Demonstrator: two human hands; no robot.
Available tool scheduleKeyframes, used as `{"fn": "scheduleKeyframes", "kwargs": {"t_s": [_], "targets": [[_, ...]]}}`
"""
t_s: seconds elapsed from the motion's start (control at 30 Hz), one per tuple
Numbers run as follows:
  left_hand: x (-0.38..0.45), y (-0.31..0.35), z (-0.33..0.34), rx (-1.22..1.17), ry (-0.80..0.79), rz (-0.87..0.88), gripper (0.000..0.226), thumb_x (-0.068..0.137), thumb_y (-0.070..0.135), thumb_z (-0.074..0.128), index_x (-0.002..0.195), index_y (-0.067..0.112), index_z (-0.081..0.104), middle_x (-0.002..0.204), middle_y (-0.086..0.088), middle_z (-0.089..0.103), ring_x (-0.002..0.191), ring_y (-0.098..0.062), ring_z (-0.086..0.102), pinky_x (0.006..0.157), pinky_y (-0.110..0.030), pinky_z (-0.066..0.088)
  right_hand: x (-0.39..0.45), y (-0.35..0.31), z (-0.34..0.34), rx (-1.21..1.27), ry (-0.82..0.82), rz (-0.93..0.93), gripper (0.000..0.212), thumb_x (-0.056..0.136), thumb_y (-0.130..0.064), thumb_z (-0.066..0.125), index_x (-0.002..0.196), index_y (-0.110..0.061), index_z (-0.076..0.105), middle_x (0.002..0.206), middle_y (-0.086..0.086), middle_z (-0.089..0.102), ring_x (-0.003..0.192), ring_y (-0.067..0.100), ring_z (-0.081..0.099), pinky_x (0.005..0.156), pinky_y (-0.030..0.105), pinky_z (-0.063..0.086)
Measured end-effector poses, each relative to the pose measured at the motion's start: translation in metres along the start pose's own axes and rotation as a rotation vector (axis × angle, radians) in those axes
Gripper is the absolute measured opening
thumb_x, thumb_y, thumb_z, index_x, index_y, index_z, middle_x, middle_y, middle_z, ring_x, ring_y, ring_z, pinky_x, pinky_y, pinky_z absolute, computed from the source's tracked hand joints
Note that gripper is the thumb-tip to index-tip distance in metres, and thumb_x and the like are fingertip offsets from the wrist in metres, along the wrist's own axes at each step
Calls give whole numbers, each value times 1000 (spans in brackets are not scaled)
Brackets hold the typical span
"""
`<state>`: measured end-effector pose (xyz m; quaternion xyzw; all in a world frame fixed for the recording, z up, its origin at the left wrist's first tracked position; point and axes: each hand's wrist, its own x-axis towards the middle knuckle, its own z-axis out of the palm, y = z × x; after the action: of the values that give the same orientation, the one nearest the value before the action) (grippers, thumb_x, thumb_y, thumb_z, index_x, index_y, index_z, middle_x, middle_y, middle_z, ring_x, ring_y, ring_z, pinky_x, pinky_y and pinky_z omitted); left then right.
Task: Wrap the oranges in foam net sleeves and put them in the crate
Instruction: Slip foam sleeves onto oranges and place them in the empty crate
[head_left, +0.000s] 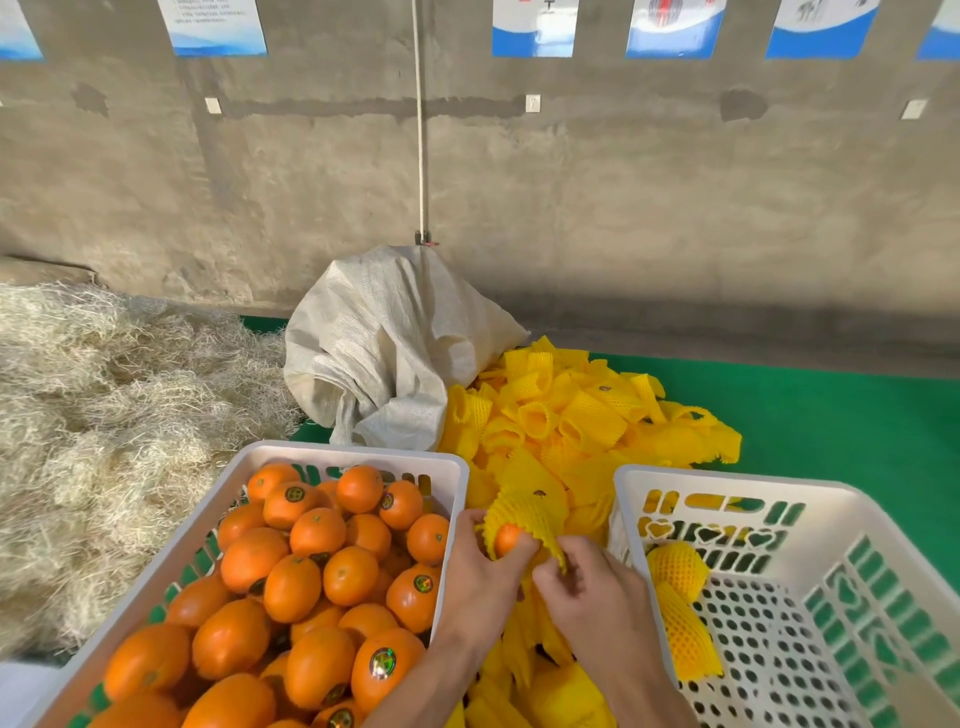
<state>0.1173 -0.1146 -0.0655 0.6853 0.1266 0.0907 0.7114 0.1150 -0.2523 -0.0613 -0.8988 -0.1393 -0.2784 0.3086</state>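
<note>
Green mat; hands sleeving orange.

A crumpled white woven sack slumps against the grey concrete wall, a pale cord running straight up above it. Left of it sprawls a heap of pale dry straw. Green matting covers the floor, and blue-and-white posters line the top.
</note>
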Motion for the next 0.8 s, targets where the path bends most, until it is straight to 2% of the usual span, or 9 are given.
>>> {"fn": "scheduleKeyframes", "kwargs": {"t_s": [0.13, 0.2, 0.27, 0.33, 0.43, 0.53, 0.63, 0.73, 0.8], "targets": [[0, -3, -2, 74, -4, 93, 42, 90, 23, 78, 125, 29, 55, 108, 2, 71, 100, -18, 70, 85, -35, 59, -2, 4, 3, 87, 68, -137, 22, 90, -35, 56, 85, -18, 69, 68, -10, 62, 56, 5, 57, 48, 24, 50], [2, -4, -4, 89, -29, 129, 52, 92, 10, 75, 135, 26, 52, 120, -4, 67, 110, -25, 67, 95, -49, 56, -4, 4, 2, 225, -10, 48, 35, 96, -55, 50, 98, -24, 67, 81, -17, 66, 69, 0, 64, 57, 21, 54], [1, 0, -4, 118, -32, 181, 61, 91, 9, 76, 143, 26, 50, 130, -1, 65, 118, -19, 65, 101, -46, 55, -2, 2, 1, 305, -77, 237, 55, 92, -78, 37, 114, -34, 61, 95, -25, 65, 84, -6, 64, 65, 17, 55], [-2, 2, -4, 162, -22, 229, 65, 89, 17, 80, 146, 25, 49, 134, 5, 63, 122, -10, 62, 103, -39, 54, 2, 2, 1, 393, -158, 338, 67, 86, -87, 33, 124, -37, 57, 106, -26, 65, 94, -5, 65, 75, 28, 59], [-6, 1, -2, 201, -13, 286, 71, 84, 28, 86, 144, 24, 49, 131, 12, 63, 118, -2, 62, 97, -25, 54, 4, 4, 4, 533, -226, 395, 74, 85, -86, 42, 137, -34, 53, 120, -14, 68, 107, 5, 66, 90, 44, 58], [-9, -3, 0, 269, -135, 347, 77, 86, 28, 84, 151, 22, 44, 140, 11, 59, 125, -2, 59, 99, -22, 52, 5, 5, 5, 533, -185, 416, 80, 80, -83, 57, 145, -39, 40, 135, -18, 57, 122, 3, 58, 98, 32, 54], [-10, -3, 2, 265, -236, 399, 74, 90, 26, 81, 154, 24, 44, 141, 9, 60, 125, -9, 62, 97, -24, 55, 11, 12, -5, 483, 11, 391, 74, 85, -69, 67, 148, -43, 36, 143, -23, 46, 132, -4, 45, 103, 19, 45], [-4, 4, -9, 308, -128, 509, 52, 95, 30, 77, 142, 28, 55, 131, 12, 64, 122, -12, 63, 94, -21, 53, 18, 41, -17, 233, 216, 352, 70, 92, -49, 70, 151, -36, 34, 149, -12, 40, 139, 9, 37, 106, 25, 36], [8, 9, -27, 451, -18, 547, 39, 99, 32, 70, 136, 25, 58, 134, 8, 62, 125, -12, 59, 100, -27, 50, 17, 65, -20, 93, 218, 411, 69, 93, -38, 70, 152, -28, 37, 153, 0, 38, 141, 24, 35, 108, 38, 38]]}}
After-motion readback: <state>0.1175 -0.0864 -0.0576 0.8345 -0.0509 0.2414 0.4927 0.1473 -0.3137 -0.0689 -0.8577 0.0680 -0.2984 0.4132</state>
